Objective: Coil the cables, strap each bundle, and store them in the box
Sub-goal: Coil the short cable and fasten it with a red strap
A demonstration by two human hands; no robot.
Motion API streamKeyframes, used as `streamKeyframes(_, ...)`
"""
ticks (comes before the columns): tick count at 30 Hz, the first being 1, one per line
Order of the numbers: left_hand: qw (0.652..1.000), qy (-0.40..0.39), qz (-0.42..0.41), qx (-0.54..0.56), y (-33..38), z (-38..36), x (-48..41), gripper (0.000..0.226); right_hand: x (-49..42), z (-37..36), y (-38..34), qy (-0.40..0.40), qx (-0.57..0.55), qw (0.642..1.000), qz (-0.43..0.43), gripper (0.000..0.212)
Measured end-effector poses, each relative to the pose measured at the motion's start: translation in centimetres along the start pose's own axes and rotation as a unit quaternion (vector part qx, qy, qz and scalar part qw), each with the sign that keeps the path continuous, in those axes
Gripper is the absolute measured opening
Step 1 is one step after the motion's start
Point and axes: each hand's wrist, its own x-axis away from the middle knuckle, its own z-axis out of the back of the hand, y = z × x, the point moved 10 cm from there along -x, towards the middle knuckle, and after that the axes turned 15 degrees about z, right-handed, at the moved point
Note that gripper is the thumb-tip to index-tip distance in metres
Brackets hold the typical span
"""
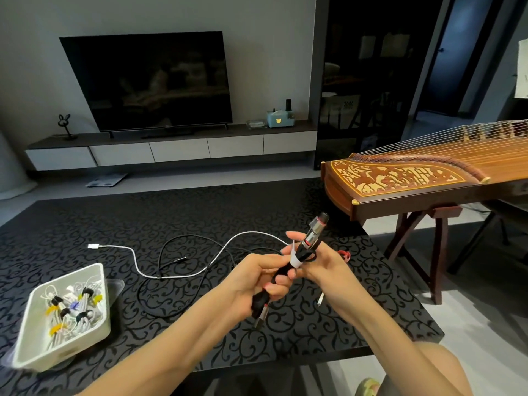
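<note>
Hands together above worktop (171,212): left hand (257,284) grips black cable bundle (281,271), axis tilted up-right; right hand (323,267) pinches its white strap (295,262). Box (64,352) lies well left, left hand nearer

A dark television (148,81) faces a zither (428,172).

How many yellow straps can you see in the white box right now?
3 yellow straps in the white box: one at the left, one by the right wall, one nearer the front. Others may be hidden under the bundles.
</note>
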Motion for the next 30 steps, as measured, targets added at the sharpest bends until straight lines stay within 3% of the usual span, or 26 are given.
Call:
streamKeyframes(6, 0.999, -0.020, -0.037, 0.019, 1.4, 0.0, 0.7, 0.016, -1.2, 0.9, 0.5, 0.042, 0.068, 0.996, 0.026, 0.008)
streamKeyframes(9, 0.996, 0.002, -0.079, -0.048, 2.2, 0.3, 1.0, 0.007, -1.1, 0.9, 1.8, 0.042, 0.107, 0.993, 0.000, 0.014)
streamKeyframes(13, 0.979, 0.083, -0.155, -0.101, 3.4, 1.6, 1.5, 0.033, -0.3, 0.8, 2.1, 0.069, 0.079, 0.994, -0.026, 0.016)
streamKeyframes(15, 0.973, 0.110, -0.178, -0.096, 3.6, 2.2, 1.7, 0.032, 0.8, 0.6, 2.2, 0.094, 0.071, 0.992, -0.042, 0.015)
streamKeyframes(21, 0.947, 0.201, -0.228, -0.107, 2.7, 3.4, 1.9, 0.020, 3.4, -0.6, -0.1, 0.128, 0.209, 0.969, -0.024, 0.021)
streamKeyframes(23, 0.913, 0.254, -0.273, -0.168, 3.0, 3.4, 2.7, 0.019, 3.4, -0.7, -0.6, 0.132, 0.191, 0.972, -0.046, 0.022)
streamKeyframes(26, 0.808, 0.334, -0.368, -0.318, 4.3, 2.1, 4.4, 0.024, 2.9, -0.5, -1.0, 0.147, 0.127, 0.977, -0.084, 0.025)
streamKeyframes(30, 0.674, 0.346, -0.483, -0.440, 4.9, -0.8, 6.1, 0.015, 2.4, -0.2, -1.1, 0.167, 0.041, 0.976, -0.137, 0.021)
